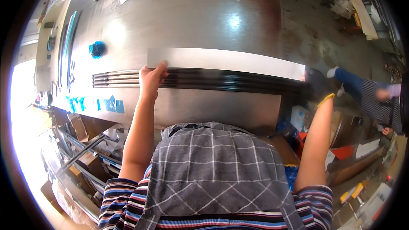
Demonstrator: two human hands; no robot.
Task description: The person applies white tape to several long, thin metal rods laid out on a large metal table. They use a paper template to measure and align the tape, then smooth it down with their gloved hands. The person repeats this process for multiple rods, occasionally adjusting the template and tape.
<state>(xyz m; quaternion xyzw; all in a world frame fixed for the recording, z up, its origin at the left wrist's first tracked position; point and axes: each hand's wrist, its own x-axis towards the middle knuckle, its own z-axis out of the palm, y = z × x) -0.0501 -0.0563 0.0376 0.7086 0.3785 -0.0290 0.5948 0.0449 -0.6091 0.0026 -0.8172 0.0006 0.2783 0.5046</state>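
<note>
Left hand [152,79]: fingers bent, pinching long white strip [234,61] near its left end. Right hand [317,84], dark glove, yellow cuff: at strip's other end, too blurry to tell grip. Strip stretches between hands. Long dark bars [221,81] run beside left hand. Crumpled blue ball [97,50] lies past left hand, farther left, on shiny table [187,21].

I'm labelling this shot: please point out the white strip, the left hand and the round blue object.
White strip [230,61]: head view, middle of its face.
Left hand [151,79]: head view, middle of the hand.
Round blue object [97,50]: head view, its middle.
</note>
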